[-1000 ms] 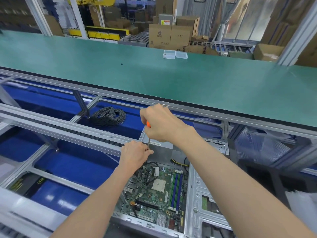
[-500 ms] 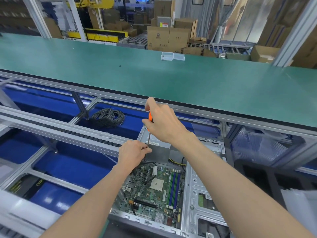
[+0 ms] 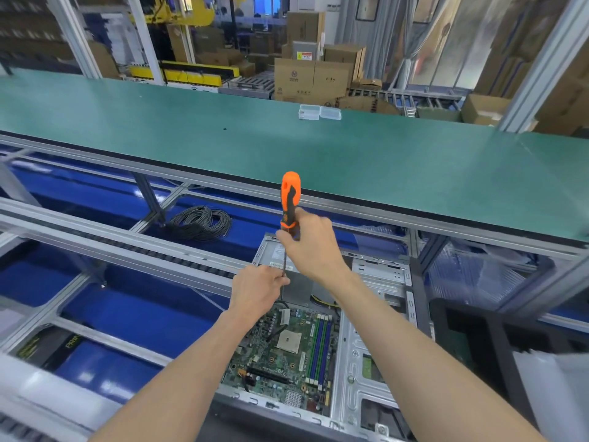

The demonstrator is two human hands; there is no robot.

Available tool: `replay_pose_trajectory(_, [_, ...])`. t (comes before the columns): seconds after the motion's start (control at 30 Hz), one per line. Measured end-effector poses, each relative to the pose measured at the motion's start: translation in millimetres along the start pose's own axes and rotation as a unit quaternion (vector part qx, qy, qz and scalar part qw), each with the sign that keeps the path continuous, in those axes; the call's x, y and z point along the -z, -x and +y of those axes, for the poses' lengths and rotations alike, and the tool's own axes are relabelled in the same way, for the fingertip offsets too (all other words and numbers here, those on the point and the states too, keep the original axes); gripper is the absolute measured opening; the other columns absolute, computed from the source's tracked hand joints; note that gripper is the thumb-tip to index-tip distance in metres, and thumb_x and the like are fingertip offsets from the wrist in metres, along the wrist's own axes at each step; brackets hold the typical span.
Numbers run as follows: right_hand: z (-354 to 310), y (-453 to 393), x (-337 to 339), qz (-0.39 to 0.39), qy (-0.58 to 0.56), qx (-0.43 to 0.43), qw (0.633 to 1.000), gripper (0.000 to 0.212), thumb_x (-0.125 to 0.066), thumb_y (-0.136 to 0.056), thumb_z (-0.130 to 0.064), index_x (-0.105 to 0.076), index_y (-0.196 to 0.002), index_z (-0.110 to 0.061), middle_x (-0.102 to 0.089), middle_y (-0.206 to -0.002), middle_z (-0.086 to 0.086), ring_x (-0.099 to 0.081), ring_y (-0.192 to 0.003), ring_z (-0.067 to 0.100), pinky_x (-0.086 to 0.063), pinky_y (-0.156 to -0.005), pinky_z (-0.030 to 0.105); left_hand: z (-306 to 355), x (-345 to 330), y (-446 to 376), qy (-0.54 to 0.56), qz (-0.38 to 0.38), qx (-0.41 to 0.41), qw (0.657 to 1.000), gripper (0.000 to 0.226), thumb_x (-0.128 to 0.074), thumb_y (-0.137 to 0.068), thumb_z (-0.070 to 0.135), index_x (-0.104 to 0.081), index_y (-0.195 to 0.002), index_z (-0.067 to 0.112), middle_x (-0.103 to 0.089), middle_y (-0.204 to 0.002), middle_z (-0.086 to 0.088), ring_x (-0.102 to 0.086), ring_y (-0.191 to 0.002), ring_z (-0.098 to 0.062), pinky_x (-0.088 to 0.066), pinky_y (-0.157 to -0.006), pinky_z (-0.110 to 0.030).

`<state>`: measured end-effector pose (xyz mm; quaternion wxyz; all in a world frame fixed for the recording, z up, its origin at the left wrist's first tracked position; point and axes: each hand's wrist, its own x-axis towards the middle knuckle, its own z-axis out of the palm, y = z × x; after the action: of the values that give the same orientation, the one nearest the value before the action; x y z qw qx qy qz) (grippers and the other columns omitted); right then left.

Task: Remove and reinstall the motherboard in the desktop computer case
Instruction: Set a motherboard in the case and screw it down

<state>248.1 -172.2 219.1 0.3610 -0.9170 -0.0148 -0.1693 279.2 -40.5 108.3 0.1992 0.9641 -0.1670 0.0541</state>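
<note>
**Screwdriver upright over the open case, both hands on it**

The desktop computer case [image 3: 376,342] lies open on its side at the lower middle of the view, below the near rail of the green workbench [image 3: 366,161]; its bare silver metal frame shows punched holes and slots on the right. The motherboard [image 3: 287,355] sits inside the left part of the case; it is a green board with a square pale CPU socket near its middle, a row of blue and green memory slots along its right edge, a long black expansion slot lower down, and a small silver heatsink near the bottom edge; a black cable curls over its upper part.

The right hand [image 3: 310,242] grips the lower part of the handle of the screwdriver [image 3: 289,202], fingers curled round it; the orange-and-black handle stands nearly upright, its top clear of the hand. The left hand [image 3: 256,290] pinches the thin metal shaft lower down, just above the top edge of the board; the tip is hidden behind the fingers.

A coil of black cable [image 3: 200,223] lies on the blue surface to the left, well apart from the case; two small clear plastic boxes [image 3: 319,112] rest at the workbench's far edge.
</note>
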Motion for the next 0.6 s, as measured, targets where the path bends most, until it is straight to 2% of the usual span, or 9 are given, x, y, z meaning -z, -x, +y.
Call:
replay_pose_trajectory(0.1, [3.5,7.4,-1.9,-0.010,0.006,-0.016,1.000,0.034,-0.055,-0.098,-0.022,-0.040,-0.068,-0.025,-0.053,-0.060,0.003,-0.045,-0.062,0.027,-0.039,-0.060,0.040,4.2,0.6,2.5,0.086,-0.013,0.015,0.996,0.023,-0.069,-0.091,0.039,-0.076,-0.077,0.022,-0.061,-0.058,0.003,-0.059,-0.068,-0.027,-0.038,-0.056,-0.032])
replay_pose_trajectory(0.13, [2.9,7.3,-0.3,-0.009,0.010,-0.015,1.000,0.035,-0.054,-0.099,-0.023,-0.039,-0.068,-0.024,-0.051,-0.059,0.003,-0.044,-0.061,0.027,-0.038,-0.059,0.040,4.4,-1.4,4.1,0.118,-0.021,0.025,0.992,0.018,-0.072,-0.089,0.038,-0.078,-0.084,0.022,-0.067,-0.065,0.004,-0.062,-0.073,-0.025,-0.045,-0.062,-0.033])
replay_pose_trajectory(0.17, [1.8,6.8,2.0,-0.008,0.016,-0.010,1.000,0.035,-0.054,-0.100,-0.023,-0.038,-0.068,-0.024,-0.050,-0.058,0.001,-0.044,-0.059,0.026,-0.035,-0.058,0.040,4.9,-3.5,6.5,0.132,-0.029,0.039,0.990,0.020,-0.073,-0.088,0.038,-0.079,-0.098,0.021,-0.074,-0.082,0.003,-0.067,-0.084,-0.024,-0.050,-0.073,-0.033])
replay_pose_trajectory(0.23, [-1.3,5.0,8.1,-0.003,0.037,0.004,0.999,0.038,-0.053,-0.100,-0.022,-0.034,-0.068,-0.028,-0.045,-0.055,-0.005,-0.041,-0.056,0.020,-0.025,-0.056,0.039,5.1,-11.4,13.2,0.113,-0.058,0.067,0.990,0.039,-0.074,-0.087,0.035,-0.071,-0.123,0.019,-0.072,-0.117,0.000,-0.065,-0.108,-0.020,-0.050,-0.093,-0.032])
replay_pose_trajectory(0.3, [-3.4,4.0,13.1,0.001,0.045,0.010,0.999,0.041,-0.053,-0.101,-0.022,-0.031,-0.067,-0.029,-0.041,-0.054,-0.008,-0.038,-0.053,0.012,-0.019,-0.053,0.038,6.4,-20.0,18.4,0.082,-0.093,0.086,0.988,0.047,-0.072,-0.087,0.030,-0.064,-0.131,0.016,-0.068,-0.127,-0.004,-0.061,-0.116,-0.021,-0.050,-0.098,-0.033])
replay_pose_trajectory(0.37, [-3.7,4.0,16.5,0.003,0.037,0.005,0.999,0.038,-0.053,-0.101,-0.021,-0.034,-0.069,-0.026,-0.042,-0.054,-0.005,-0.038,-0.053,0.015,-0.022,-0.053,0.038,11.7,-24.6,18.3,0.052,-0.127,0.098,0.986,0.047,-0.073,-0.085,0.029,-0.065,-0.128,0.012,-0.069,-0.120,-0.007,-0.064,-0.110,-0.023,-0.054,-0.092,-0.034])
replay_pose_trajectory(0.47, [-4.4,5.2,20.7,0.004,0.027,0.004,1.000,0.032,-0.052,-0.101,-0.020,-0.039,-0.072,-0.020,-0.045,-0.055,-0.001,-0.042,-0.057,0.027,-0.035,-0.056,0.039,21.7,-25.2,16.8,0.049,-0.163,0.121,0.978,0.035,-0.076,-0.078,0.034,-0.067,-0.101,0.010,-0.069,-0.095,-0.007,-0.066,-0.086,-0.023,-0.059,-0.078,-0.035])
replay_pose_trajectory(0.53, [-6.0,7.3,23.4,0.005,0.020,0.005,1.000,0.029,-0.051,-0.102,-0.020,-0.043,-0.074,-0.017,-0.051,-0.057,0.003,-0.047,-0.061,0.032,-0.044,-0.060,0.043,23.5,-30.6,17.9,0.063,-0.182,0.141,0.971,0.036,-0.078,-0.075,0.043,-0.059,-0.085,0.014,-0.063,-0.081,-0.003,-0.060,-0.071,-0.019,-0.057,-0.067,-0.033])
replay_pose_trajectory(0.6, [-7.4,9.0,25.9,0.006,0.017,0.002,1.000,0.028,-0.051,-0.102,-0.021,-0.046,-0.075,-0.015,-0.057,-0.062,0.008,-0.056,-0.066,0.035,-0.049,-0.065,0.046,24.2,-39.9,21.5,0.077,-0.186,0.149,0.968,0.042,-0.075,-0.078,0.052,-0.061,-0.078,0.012,-0.062,-0.071,-0.001,-0.059,-0.063,-0.016,-0.049,-0.057,-0.028])
